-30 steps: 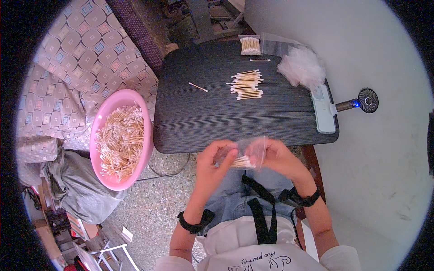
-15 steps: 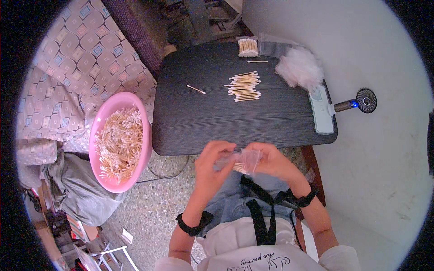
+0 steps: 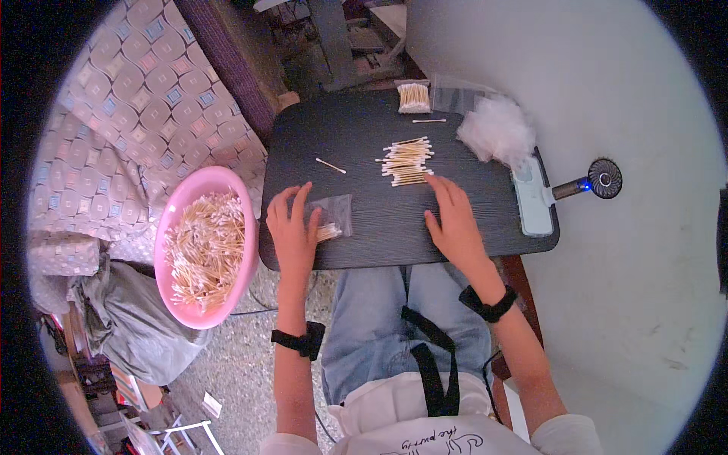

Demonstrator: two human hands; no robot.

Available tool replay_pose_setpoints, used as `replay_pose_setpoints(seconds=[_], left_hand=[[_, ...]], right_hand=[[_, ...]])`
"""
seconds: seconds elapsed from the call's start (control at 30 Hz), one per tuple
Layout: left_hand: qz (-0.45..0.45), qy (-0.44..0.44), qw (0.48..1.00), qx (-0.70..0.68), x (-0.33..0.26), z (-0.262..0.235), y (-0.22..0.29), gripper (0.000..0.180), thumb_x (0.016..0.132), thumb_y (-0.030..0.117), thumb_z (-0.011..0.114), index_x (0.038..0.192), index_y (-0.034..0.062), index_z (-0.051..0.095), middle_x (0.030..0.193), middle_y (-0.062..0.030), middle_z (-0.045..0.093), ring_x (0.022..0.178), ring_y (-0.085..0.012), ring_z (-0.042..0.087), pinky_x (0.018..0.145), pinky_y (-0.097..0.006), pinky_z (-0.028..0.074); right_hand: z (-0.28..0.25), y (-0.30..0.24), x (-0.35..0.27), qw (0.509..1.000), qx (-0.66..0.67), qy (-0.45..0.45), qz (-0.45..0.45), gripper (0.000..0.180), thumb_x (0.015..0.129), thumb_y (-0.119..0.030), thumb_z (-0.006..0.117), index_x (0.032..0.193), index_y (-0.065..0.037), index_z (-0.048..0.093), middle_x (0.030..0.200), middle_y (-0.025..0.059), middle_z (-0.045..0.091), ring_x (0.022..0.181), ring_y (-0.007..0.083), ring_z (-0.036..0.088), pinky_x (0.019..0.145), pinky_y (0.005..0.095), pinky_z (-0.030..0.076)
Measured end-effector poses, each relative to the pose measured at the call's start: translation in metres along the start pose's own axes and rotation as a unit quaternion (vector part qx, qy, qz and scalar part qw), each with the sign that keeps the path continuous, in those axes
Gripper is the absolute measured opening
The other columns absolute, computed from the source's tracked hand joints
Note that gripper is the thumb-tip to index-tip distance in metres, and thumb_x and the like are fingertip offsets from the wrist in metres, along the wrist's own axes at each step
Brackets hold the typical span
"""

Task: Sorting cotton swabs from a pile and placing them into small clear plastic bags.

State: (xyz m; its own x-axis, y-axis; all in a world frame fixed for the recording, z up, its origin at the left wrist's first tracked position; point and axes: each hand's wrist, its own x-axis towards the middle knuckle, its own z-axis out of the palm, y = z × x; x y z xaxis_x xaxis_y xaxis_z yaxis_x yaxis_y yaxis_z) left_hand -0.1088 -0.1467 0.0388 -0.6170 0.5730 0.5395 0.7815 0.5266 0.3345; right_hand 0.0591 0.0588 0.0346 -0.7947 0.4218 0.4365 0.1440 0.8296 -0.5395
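Observation:
On the dark table lies a small clear plastic bag [image 3: 339, 212] with some cotton swabs [image 3: 328, 232] in its lower part. My left hand [image 3: 292, 227] is beside it at the table's left front, fingers apart; the bag's left side is partly hidden by the hand. My right hand [image 3: 455, 225] reaches over the table with fingers spread, its fingertips at the near edge of a loose pile of cotton swabs [image 3: 407, 161]. Nothing shows in either hand. One single swab [image 3: 331, 165] lies left of the pile and another swab [image 3: 429, 120] lies behind it.
A filled bag of swabs [image 3: 414, 98] stands at the table's back edge. Right of it is a heap of clear empty bags [image 3: 497, 130], with a pale phone [image 3: 532, 199] and a small fan [image 3: 604, 178] nearby. A pink basin [image 3: 249, 265] full of swabs is left of the table [image 3: 371, 246].
The small bag, held between both hands over my lap before, now lies on the table. My left hand has moved left and my right hand forward to the swab pile; both have opened.

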Motion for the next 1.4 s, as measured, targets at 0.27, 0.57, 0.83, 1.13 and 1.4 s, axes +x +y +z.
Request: replay_pose_setpoints(seconds=[0.27, 0.57, 0.83, 1.13, 1.4], left_hand=[[0.074, -0.054, 0.988, -0.127, 0.006, 0.053, 0.076, 0.049, 0.08, 0.007, 0.057, 0.127, 0.0021, 0.047, 0.134, -0.0179, 0.042, 0.129, -0.038, 0.033, 0.108, -0.046, 0.025], [0.072, -0.097, 0.992, 0.023, 0.009, 0.094, 0.088, 0.055, 0.083, 0.012, 0.052, 0.134, -0.0007, 0.038, 0.142, -0.0152, 0.035, 0.137, -0.0288, 0.024, 0.111, -0.049, 0.018], [0.102, -0.107, 0.989, 0.01, 0.007, 0.096, 0.087, 0.049, 0.083, 0.01, 0.049, 0.13, -0.0034, 0.043, 0.141, -0.0143, 0.038, 0.135, -0.0267, 0.029, 0.112, -0.046, 0.019], [0.127, -0.071, 0.989, -0.04, -0.004, 0.092, 0.086, 0.042, 0.077, 0.006, 0.054, 0.117, -0.0055, 0.053, 0.123, -0.0153, 0.051, 0.117, -0.0286, 0.048, 0.099, -0.038, 0.04], [0.161, -0.128, 0.978, -0.036, -0.021, 0.066, 0.09, 0.038, 0.074, 0.006, 0.056, 0.111, -0.0023, 0.057, 0.105, -0.0127, 0.053, 0.099, -0.028, 0.052, 0.085, -0.034, 0.048]], right_hand=[[0.042, 0.015, 0.024, 0.988, -0.14, -0.009, -0.065, 0.061, 0.084, -0.019, 0.059, 0.138, -0.004, 0.034, 0.144, 0.0117, 0.033, 0.131, 0.0344, 0.03, 0.106, 0.045, 0.028], [0.04, 0.02, 0.016, 0.992, -0.11, -0.044, -0.044, 0.055, 0.085, -0.023, 0.057, 0.132, 0.0, 0.04, 0.139, 0.0161, 0.038, 0.133, 0.031, 0.029, 0.108, 0.0468, 0.026], [0.041, 0.022, 0.014, 0.994, -0.085, -0.034, -0.062, 0.039, 0.087, -0.014, 0.051, 0.123, 0.001, 0.048, 0.136, 0.0163, 0.042, 0.13, 0.0318, 0.035, 0.11, 0.0424, 0.026], [0.034, 0.02, 0.002, 0.994, -0.059, -0.002, -0.09, 0.035, 0.083, -0.006, 0.053, 0.117, 0.002, 0.052, 0.122, 0.0159, 0.05, 0.115, 0.0315, 0.047, 0.097, 0.0406, 0.04], [0.01, 0.007, -0.023, 0.987, -0.109, -0.076, -0.091, 0.029, 0.077, -0.007, 0.054, 0.105, 0.001, 0.057, 0.098, 0.0108, 0.052, 0.095, 0.0265, 0.052, 0.083, 0.0365, 0.046]])
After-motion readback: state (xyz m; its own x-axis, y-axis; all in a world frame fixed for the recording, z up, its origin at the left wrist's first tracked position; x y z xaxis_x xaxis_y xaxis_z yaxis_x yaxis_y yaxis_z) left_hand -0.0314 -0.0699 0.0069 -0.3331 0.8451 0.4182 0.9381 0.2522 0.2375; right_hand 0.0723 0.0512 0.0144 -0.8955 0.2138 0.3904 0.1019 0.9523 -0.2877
